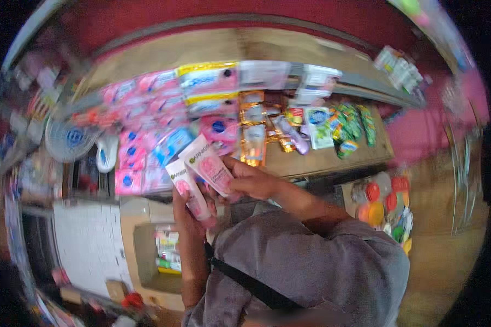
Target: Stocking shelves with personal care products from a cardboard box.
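Observation:
My left hand (192,216) is closed around a white and pink Garnier tube (188,191), its narrow end towards me. In my right hand (247,180) is a flat white and pink Garnier carton (208,165), tilted and partly overlapping the tube. Both are held above the front edge of a wooden counter. Just beyond them lies a blue packet (175,144). Pink packets (131,157) are spread in rows to the left, and a larger pink packet (219,130) lies behind the carton.
White and pink packets with yellow tops (208,77) stand farther back. Right of them are orange sachets (253,143), a purple packet (294,137) and green sachets (345,126). A round white mesh basket (69,139) is at left. Red-lidded jars (374,191) stand at right; an open carton (141,257) sits below.

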Available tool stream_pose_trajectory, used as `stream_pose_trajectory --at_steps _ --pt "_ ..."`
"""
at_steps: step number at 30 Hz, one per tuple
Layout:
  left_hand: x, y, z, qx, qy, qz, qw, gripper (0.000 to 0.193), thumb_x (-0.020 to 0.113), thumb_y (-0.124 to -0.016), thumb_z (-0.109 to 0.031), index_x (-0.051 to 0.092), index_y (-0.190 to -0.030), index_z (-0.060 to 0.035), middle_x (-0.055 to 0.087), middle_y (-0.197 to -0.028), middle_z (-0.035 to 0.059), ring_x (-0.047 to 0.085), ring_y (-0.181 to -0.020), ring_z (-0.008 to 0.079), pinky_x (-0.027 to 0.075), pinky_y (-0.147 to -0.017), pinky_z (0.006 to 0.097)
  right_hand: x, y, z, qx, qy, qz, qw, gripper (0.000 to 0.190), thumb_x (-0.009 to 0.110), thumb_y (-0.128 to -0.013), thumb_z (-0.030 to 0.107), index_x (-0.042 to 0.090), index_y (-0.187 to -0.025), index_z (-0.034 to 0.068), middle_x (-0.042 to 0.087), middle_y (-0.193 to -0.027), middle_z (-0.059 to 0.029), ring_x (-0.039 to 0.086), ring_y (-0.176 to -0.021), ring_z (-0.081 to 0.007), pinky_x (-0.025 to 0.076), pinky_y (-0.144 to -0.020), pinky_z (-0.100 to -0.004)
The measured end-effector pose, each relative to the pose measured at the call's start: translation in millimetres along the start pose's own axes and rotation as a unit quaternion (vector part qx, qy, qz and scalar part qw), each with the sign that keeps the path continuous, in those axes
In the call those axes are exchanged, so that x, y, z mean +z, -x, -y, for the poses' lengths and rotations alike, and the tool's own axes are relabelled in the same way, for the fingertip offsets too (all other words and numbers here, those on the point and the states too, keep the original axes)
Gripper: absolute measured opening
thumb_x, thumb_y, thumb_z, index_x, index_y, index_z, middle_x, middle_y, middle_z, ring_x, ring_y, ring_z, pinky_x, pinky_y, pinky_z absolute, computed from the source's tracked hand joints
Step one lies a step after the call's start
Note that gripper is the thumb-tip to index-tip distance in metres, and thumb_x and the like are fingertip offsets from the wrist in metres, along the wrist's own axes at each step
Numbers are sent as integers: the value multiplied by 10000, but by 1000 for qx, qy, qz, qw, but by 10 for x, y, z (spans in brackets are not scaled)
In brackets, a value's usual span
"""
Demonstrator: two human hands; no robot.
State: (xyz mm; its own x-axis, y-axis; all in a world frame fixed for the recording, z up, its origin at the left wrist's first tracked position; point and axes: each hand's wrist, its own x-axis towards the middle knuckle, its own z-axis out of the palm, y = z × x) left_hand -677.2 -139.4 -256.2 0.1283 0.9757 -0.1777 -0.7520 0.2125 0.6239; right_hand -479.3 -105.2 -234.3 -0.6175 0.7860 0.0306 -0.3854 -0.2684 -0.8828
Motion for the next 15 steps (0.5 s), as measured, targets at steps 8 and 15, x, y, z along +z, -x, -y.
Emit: stream_pose_trajectory --at_steps 8,15 --pt "1146 -231 710 -127 -55 120 983 456 531 -928 -272 466 -1313 -36 643 -947 148 638 -583 264 552 -464 366 -604 1306 601 -86 62 -227 968 499 641 -931 115 470 -1381 -18 594 -1269 -96 573 -1164 -170 487 -952 -322" --pt "1478 -432 1325 -220 -132 209 944 424 515 -942 -291 466 -1263 -18 635 -921 169 602 -530 283 517 -423 388 -1166 2529 1451 -192 223 -411 863 564 696 -888 86 454 -1381 -44 653 -1167 -115 657 -1050 -191 520 -923 -330"
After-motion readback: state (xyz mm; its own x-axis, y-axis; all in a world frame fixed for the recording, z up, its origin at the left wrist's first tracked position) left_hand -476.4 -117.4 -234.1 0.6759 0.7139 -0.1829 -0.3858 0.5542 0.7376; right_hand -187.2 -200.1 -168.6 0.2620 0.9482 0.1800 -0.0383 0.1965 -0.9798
